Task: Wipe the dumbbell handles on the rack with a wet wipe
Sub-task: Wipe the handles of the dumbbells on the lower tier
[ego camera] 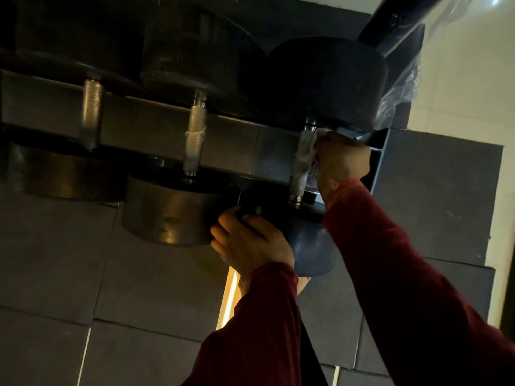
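Three dumbbells lie side by side across a dark metal rack, their round black heads overhanging its rails and their knurled steel handles bridging the gap. The rightmost handle is partly wrapped in a crumpled white wet wipe, pressed against its upper half near the far head. The middle handle is bare and pale, with a thin white shred clinging about halfway along. The left handle sits darker, in shadow.
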`<action>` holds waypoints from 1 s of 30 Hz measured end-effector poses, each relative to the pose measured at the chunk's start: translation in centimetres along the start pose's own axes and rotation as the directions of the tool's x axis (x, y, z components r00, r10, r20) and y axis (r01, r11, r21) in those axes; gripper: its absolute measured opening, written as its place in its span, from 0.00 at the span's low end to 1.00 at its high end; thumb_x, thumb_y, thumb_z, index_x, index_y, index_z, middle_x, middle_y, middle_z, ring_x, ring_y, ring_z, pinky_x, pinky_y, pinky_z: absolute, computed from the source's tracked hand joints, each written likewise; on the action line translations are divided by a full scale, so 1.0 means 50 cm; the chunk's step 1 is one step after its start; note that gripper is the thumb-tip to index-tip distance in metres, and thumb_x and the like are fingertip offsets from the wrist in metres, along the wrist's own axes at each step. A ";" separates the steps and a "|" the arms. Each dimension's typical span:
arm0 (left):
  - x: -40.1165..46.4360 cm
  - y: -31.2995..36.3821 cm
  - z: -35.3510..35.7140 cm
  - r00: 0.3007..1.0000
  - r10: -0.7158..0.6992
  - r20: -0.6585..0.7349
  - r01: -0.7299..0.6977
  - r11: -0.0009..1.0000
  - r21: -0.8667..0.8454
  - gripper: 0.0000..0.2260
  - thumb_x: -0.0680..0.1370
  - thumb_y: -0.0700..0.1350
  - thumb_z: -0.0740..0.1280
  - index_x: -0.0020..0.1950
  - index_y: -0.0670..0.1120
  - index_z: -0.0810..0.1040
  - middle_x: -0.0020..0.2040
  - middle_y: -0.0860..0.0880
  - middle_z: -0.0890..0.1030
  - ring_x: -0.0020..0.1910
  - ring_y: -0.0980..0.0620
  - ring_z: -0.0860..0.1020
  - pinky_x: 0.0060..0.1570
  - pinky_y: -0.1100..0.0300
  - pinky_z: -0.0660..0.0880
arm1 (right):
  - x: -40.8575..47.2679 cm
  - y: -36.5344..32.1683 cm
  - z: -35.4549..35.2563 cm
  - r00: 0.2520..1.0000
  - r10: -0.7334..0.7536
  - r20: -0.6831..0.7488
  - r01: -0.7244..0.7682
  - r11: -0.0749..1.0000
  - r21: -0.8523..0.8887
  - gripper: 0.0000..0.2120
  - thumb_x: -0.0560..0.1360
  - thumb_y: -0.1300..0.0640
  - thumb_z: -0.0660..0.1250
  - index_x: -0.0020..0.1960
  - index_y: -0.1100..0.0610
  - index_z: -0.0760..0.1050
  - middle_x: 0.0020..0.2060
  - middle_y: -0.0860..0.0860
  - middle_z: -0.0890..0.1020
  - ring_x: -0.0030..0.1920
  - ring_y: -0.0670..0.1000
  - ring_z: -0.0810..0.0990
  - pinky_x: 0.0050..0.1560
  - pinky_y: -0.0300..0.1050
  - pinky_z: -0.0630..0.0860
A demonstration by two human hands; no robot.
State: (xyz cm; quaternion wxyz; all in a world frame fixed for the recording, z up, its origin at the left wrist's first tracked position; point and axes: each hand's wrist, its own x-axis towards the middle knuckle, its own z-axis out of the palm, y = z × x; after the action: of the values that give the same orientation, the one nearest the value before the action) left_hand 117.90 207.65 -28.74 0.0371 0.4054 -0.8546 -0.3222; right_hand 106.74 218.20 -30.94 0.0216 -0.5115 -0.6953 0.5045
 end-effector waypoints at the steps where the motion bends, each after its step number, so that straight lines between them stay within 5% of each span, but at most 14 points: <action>1: 0.001 -0.001 0.000 1.000 0.002 0.000 -0.002 1.000 0.002 0.13 0.72 0.44 0.59 0.53 0.42 0.77 0.49 0.41 0.76 0.48 0.41 0.72 0.47 0.65 0.54 | 0.004 0.004 0.002 0.999 -0.046 -0.026 0.047 0.999 0.011 0.06 0.71 0.51 0.75 0.47 0.50 0.86 0.42 0.48 0.87 0.44 0.47 0.85 0.51 0.45 0.81; 6: 0.001 -0.003 0.003 1.000 0.009 -0.003 -0.009 1.000 0.010 0.13 0.72 0.44 0.59 0.52 0.42 0.77 0.49 0.40 0.76 0.48 0.40 0.71 0.46 0.64 0.54 | -0.024 0.019 0.010 0.842 -0.533 -0.083 0.515 0.840 -0.171 0.04 0.71 0.52 0.75 0.42 0.52 0.87 0.35 0.49 0.86 0.35 0.47 0.83 0.40 0.38 0.77; 8: 0.001 -0.005 0.004 1.000 0.004 0.005 -0.005 1.000 0.010 0.14 0.72 0.45 0.58 0.53 0.42 0.77 0.50 0.41 0.76 0.49 0.40 0.71 0.48 0.61 0.58 | -0.021 0.029 0.020 0.718 -0.695 0.028 0.673 0.684 -0.280 0.04 0.71 0.58 0.73 0.43 0.52 0.87 0.37 0.51 0.86 0.37 0.50 0.83 0.40 0.39 0.77; 11: 0.001 -0.007 0.005 1.000 -0.011 0.008 0.011 1.000 0.003 0.15 0.72 0.47 0.57 0.53 0.43 0.76 0.51 0.41 0.75 0.51 0.40 0.70 0.51 0.55 0.63 | -0.025 0.027 0.035 0.637 -0.713 0.292 0.759 0.514 -0.400 0.07 0.73 0.62 0.71 0.48 0.54 0.86 0.42 0.53 0.86 0.44 0.54 0.84 0.47 0.41 0.78; 13: 0.003 -0.006 0.005 1.000 -0.015 0.005 0.015 1.000 -0.004 0.15 0.72 0.47 0.56 0.53 0.43 0.77 0.51 0.41 0.75 0.50 0.40 0.70 0.50 0.55 0.63 | -0.025 0.028 0.039 0.661 -0.689 0.296 0.740 0.534 -0.409 0.07 0.73 0.60 0.72 0.50 0.54 0.86 0.44 0.53 0.87 0.46 0.54 0.84 0.49 0.43 0.79; 16: 0.001 -0.005 0.005 1.000 -0.002 -0.004 0.002 1.000 -0.008 0.14 0.73 0.45 0.57 0.53 0.42 0.77 0.50 0.40 0.75 0.49 0.40 0.71 0.48 0.60 0.59 | -0.027 0.018 0.015 0.798 -0.600 0.059 0.600 0.782 -0.168 0.06 0.70 0.56 0.76 0.46 0.51 0.87 0.40 0.47 0.87 0.41 0.45 0.84 0.46 0.40 0.80; 19: 0.000 -0.005 0.005 1.000 -0.015 -0.002 0.015 1.000 -0.018 0.13 0.73 0.44 0.58 0.53 0.42 0.77 0.51 0.41 0.75 0.50 0.41 0.70 0.49 0.62 0.56 | -0.034 0.002 -0.009 0.981 -0.190 -0.045 0.194 0.969 0.150 0.05 0.68 0.56 0.79 0.44 0.53 0.86 0.34 0.41 0.85 0.33 0.32 0.79 0.42 0.30 0.77; 23: -0.001 -0.003 0.002 0.999 -0.031 0.011 0.032 0.999 -0.022 0.14 0.73 0.45 0.58 0.54 0.43 0.77 0.51 0.42 0.75 0.50 0.42 0.70 0.49 0.61 0.57 | 0.002 0.012 -0.017 0.993 0.103 0.050 -0.110 0.977 0.182 0.06 0.67 0.56 0.77 0.35 0.46 0.85 0.32 0.44 0.85 0.39 0.46 0.86 0.51 0.49 0.83; 24: -0.001 -0.002 0.002 0.999 -0.031 0.013 0.031 0.999 -0.021 0.14 0.73 0.45 0.58 0.54 0.43 0.77 0.51 0.41 0.75 0.50 0.42 0.70 0.49 0.61 0.57 | 0.013 0.015 -0.013 0.992 0.109 0.061 -0.116 0.983 0.144 0.04 0.68 0.55 0.76 0.39 0.46 0.86 0.35 0.45 0.86 0.41 0.49 0.86 0.52 0.53 0.83; 27: 0.000 -0.004 0.004 1.000 -0.028 0.012 0.028 0.999 -0.021 0.14 0.73 0.45 0.58 0.54 0.43 0.77 0.51 0.41 0.76 0.50 0.42 0.70 0.49 0.62 0.56 | 0.021 0.013 -0.026 0.993 -0.013 0.116 0.042 0.968 -0.249 0.05 0.73 0.56 0.70 0.46 0.53 0.85 0.43 0.48 0.86 0.45 0.49 0.83 0.51 0.41 0.78; 30: 0.001 -0.004 0.004 1.000 -0.016 0.008 0.016 1.000 -0.013 0.14 0.72 0.45 0.58 0.53 0.43 0.77 0.51 0.41 0.76 0.49 0.41 0.71 0.48 0.63 0.55 | 0.021 0.028 -0.060 0.953 -0.142 0.267 0.244 0.885 -0.398 0.07 0.75 0.58 0.68 0.42 0.55 0.84 0.36 0.49 0.84 0.40 0.50 0.83 0.46 0.37 0.78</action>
State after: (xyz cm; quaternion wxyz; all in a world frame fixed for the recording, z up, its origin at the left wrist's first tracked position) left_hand 117.95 207.63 -29.02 0.0338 0.4109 -0.8494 -0.3295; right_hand 108.86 220.97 -31.01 -0.1211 -0.3695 -0.8340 0.3915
